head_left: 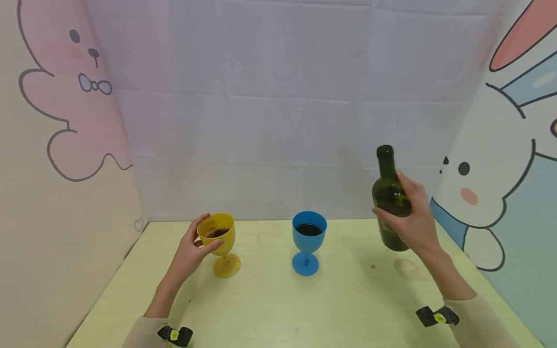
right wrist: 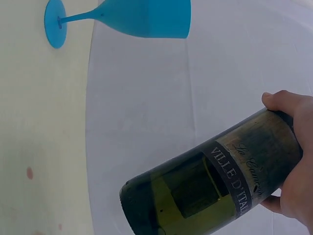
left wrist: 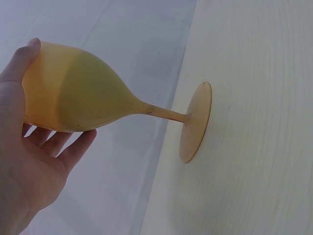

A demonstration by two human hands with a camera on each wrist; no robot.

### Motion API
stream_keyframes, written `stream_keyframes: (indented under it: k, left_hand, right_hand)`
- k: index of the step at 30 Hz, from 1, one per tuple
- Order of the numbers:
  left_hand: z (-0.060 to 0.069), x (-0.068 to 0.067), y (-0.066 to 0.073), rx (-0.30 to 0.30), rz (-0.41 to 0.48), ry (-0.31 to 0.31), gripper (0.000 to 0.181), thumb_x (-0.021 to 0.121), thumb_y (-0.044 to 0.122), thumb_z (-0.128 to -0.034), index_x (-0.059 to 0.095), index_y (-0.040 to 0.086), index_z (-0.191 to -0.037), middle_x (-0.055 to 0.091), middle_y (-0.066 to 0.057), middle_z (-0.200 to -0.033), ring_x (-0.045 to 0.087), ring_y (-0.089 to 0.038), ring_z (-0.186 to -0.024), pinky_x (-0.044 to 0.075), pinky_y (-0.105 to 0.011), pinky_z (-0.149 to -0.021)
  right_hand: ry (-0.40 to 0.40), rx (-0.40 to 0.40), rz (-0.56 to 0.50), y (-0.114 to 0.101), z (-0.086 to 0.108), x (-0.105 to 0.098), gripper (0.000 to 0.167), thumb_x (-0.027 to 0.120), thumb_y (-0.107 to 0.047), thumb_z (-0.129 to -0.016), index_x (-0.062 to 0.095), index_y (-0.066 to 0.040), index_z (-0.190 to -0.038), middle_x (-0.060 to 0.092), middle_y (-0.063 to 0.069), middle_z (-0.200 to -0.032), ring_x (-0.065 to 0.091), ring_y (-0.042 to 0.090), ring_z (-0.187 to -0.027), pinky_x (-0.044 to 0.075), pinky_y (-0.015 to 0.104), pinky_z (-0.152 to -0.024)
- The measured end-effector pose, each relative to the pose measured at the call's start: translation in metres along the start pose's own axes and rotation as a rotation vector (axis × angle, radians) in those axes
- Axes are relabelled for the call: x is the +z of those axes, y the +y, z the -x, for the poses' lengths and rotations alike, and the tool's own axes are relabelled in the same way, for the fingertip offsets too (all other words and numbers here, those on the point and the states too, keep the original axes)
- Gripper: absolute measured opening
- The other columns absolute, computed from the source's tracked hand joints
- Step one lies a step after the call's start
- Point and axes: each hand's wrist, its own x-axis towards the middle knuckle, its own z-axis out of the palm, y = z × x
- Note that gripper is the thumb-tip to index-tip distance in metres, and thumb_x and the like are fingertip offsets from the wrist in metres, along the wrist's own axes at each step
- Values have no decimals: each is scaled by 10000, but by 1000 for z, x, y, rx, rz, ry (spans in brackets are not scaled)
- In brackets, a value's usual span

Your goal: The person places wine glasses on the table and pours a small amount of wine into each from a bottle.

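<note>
On the left, a yellow goblet (head_left: 227,247) with dark liquid in its bowl has its foot at the tabletop. My left hand (head_left: 190,254) holds it by the bowl, thumb and fingers on either side near the rim. In the left wrist view the goblet (left wrist: 80,90) shows its stem and round foot, with the left hand (left wrist: 32,161) around the bowl. A green wine bottle (head_left: 386,193) is gripped at its body by my right hand (head_left: 415,222), neck up and tilted slightly left. Between the hands stands a blue goblet (head_left: 307,244), upright, holding dark liquid; neither hand touches it.
The pale wooden table (head_left: 261,309) ends at a white cloth backdrop (head_left: 270,121). Side walls with a pink bear (head_left: 74,96) and a white rabbit (head_left: 483,183) flank it. A faint ring stain (head_left: 406,268) and small spots mark the table near the bottle.
</note>
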Motion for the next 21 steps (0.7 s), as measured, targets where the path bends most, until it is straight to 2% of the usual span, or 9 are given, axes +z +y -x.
stream_keyframes:
  k: [2, 5, 8, 12, 17, 19, 21]
  left_hand:
    - [0, 0, 0, 0, -1, -1, 780, 746, 303, -899, 306, 228, -1538, 416, -117, -1486, 514, -321, -1253, 476, -123, -870]
    - [0, 0, 0, 0, 2, -3, 780, 747, 297, -899, 306, 228, -1539, 416, -122, -1484, 515, -323, -1250, 478, -122, -870]
    - [0, 0, 0, 2, 4, -6, 781, 747, 291, -900, 304, 226, -1540, 415, -124, -1484, 519, -320, -1238, 484, -126, -861]
    - [0, -1, 1, 2, 5, -8, 784, 745, 288, -901, 301, 216, -1544, 413, -120, -1488, 516, -302, -1224, 493, -136, -846]
    - [0, -3, 4, -26, -9, -28, 805, 745, 314, -899, 283, 229, -1552, 408, -123, -1494, 508, -303, -1239, 497, -136, -840]
    - [1, -4, 5, -37, -22, -40, 818, 745, 333, -897, 272, 233, -1556, 405, -121, -1499, 496, -308, -1265, 484, -125, -854]
    - [0, -4, 6, -40, -31, -50, 825, 744, 342, -896, 266, 234, -1559, 406, -118, -1500, 482, -307, -1291, 467, -112, -870]
  right_hand:
    - [16, 29, 1, 7, 5, -3, 1025, 872, -10, -689, 382, -338, -1528, 453, 172, -1433, 366, -79, -1153, 382, 499, -912]
    - [44, 49, 8, 18, 14, -6, 1038, 870, 14, -680, 382, -330, -1529, 478, 131, -1408, 360, -105, -1149, 375, 325, -944]
    - [71, 79, 11, 27, 23, -8, 1047, 868, 28, -676, 380, -330, -1530, 497, -3, -1377, 371, -94, -1147, 337, 160, -899]
    - [90, 190, -4, 37, 30, -12, 1022, 861, -17, -722, 349, -361, -1536, 454, -105, -1340, 398, -49, -1118, 349, 127, -852]
    - [78, 387, -70, 47, 38, -19, 985, 826, -134, -811, 244, -432, -1548, 398, 25, -1480, 429, 44, -1178, 383, 66, -823]
    - [78, 428, -87, 51, 42, -22, 980, 815, -149, -826, 221, -441, -1549, 368, 41, -1524, 429, 70, -1204, 388, 34, -819]
    - [83, 434, -96, 55, 47, -25, 972, 809, -141, -829, 227, -431, -1551, 361, 39, -1528, 430, 76, -1209, 392, 15, -812]
